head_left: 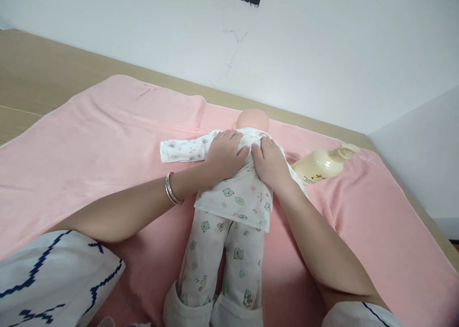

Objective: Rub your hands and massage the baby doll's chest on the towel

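Note:
A baby doll (pixel 251 119) lies on its back on a pink blanket (pixel 107 140), dressed in a white printed top (pixel 240 198) and matching trousers (pixel 218 260). My left hand (pixel 224 154) rests on the doll's chest with its fingers curled into the top's fabric near the collar. Beside it, my right hand (pixel 268 162) presses on the same fabric, fingers bent and touching the left hand's fingertips. One sleeve of the top (pixel 182 150) lies stretched out flat to the left. A silver bangle (pixel 172 189) circles my left wrist.
A cream plastic bottle (pixel 324 163) lies on its side on the blanket, right of the doll. The blanket covers a wooden surface (pixel 32 78) that runs up to a white wall (pixel 304 45). My white, blue-patterned sleeves (pixel 53 274) fill the lower corners.

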{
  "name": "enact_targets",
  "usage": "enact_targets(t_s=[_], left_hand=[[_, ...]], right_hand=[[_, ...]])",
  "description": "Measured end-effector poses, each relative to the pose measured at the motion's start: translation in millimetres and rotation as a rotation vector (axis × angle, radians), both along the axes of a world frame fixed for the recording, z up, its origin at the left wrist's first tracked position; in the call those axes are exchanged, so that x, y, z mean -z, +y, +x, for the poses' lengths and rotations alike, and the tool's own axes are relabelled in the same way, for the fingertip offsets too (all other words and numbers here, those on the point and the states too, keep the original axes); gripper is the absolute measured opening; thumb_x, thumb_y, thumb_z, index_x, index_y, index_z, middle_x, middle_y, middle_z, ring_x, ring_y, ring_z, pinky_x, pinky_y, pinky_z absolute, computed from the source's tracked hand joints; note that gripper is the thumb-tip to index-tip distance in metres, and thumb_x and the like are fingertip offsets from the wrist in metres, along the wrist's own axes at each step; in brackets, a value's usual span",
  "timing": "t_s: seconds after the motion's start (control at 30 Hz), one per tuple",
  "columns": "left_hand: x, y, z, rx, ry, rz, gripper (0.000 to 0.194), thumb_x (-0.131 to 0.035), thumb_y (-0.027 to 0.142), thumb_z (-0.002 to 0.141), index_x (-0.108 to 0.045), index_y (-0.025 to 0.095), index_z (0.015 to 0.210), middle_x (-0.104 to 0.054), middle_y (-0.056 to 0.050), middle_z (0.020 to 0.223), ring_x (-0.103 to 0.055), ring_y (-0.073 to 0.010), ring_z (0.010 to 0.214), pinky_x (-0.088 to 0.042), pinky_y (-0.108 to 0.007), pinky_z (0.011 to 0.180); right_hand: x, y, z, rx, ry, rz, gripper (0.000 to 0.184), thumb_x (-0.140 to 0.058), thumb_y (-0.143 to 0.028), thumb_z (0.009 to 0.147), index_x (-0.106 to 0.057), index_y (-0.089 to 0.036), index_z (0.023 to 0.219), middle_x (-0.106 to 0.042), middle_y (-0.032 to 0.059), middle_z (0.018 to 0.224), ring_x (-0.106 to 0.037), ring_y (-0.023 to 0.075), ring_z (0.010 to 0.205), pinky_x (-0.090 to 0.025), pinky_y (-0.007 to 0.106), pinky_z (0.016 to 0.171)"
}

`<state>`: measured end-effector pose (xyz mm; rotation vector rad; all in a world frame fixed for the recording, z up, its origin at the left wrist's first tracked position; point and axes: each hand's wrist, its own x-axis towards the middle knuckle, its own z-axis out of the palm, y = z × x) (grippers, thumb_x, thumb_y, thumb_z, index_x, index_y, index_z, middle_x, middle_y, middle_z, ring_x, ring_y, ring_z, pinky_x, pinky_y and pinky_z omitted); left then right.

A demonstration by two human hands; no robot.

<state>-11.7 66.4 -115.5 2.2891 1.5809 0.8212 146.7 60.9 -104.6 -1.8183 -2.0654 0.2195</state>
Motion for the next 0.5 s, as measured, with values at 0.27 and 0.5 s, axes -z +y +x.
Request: enact_targets(t_s=[0.27,0.5], left_hand=[[4.6,3,-1,0.006,-0.022,0.013,0.041,-0.04,0.032,0.103,-0.067,0.012,0.126,-0.072,-0.016,0.133,-0.063,-0.031,0.128,-0.046,-0.047,0.12],[6.0,5,-1,0.001,-0.001,0.005,0.043,-0.039,0.033,0.103,-0.065,0.009,0.129,-0.069,-0.019,0.138,-0.06,-0.0321,0.132,-0.043,-0.05,0.123]], right_hand=[[-5.6,-1,0,0.0,-0.081,-0.079,0.072,-0.024,-0.041,0.105,-0.044,0.007,0.155,-0.044,0.0305,0.167,-0.035,0.0413,0.162,-0.024,0.058,0.135],[-11.2,-3,-2,0.005,-0.095,-0.136,0.076,-0.023,-0.041,0.107,-0.034,0.011,0.16,-0.035,0.0314,0.172,-0.029,0.0413,0.165,-0.021,0.052,0.138]])
